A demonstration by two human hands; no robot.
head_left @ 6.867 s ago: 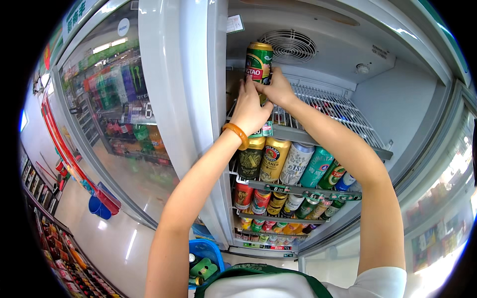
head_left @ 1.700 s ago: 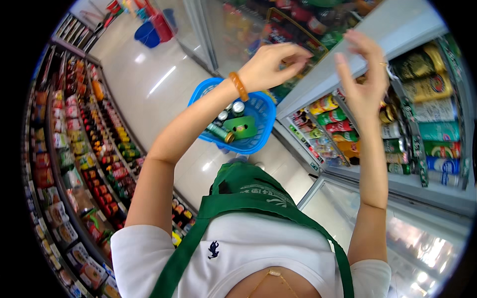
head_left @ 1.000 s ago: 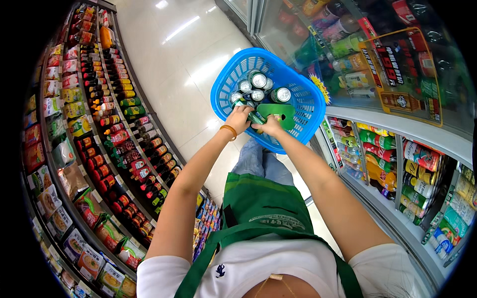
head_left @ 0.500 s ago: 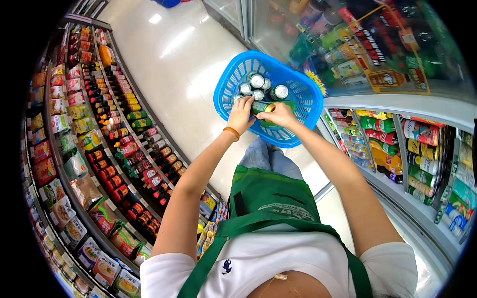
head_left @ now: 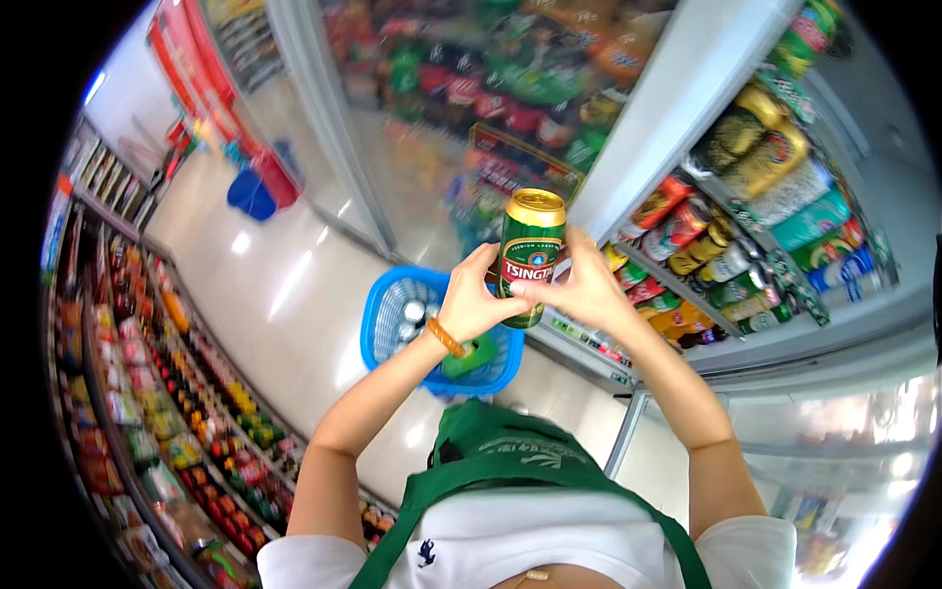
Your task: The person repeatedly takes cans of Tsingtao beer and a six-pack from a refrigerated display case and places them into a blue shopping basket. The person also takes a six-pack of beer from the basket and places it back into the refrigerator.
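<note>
A green beer can (head_left: pixel 534 234) with a gold top stands nearly upright between my hands. My left hand (head_left: pixel 473 296) grips its left side, an orange band round the wrist. On the right side, my right hand (head_left: pixel 591 287) has its thumb across the front of the can and its fingers behind. Below and a little to the left is a blue plastic basket (head_left: pixel 372 339). Several silver-topped cans (head_left: pixel 413 314) lie in it, beside a flat green thing (head_left: pixel 473 357) whose kind I cannot tell. My forearms hide part of the basket.
To the right, an open drinks fridge holds rows of cans (head_left: pixel 760 162) on slanting shelves. Its glass door (head_left: pixel 471 88) stands ahead, with bottles showing through. Grocery shelves (head_left: pixel 186 422) line the left. Further off on the floor is a dark blue bucket (head_left: pixel 252 195).
The green can has come up out of the basket in both hands and been turned from lying to upright. The view has swung right, toward the fridge shelves.
</note>
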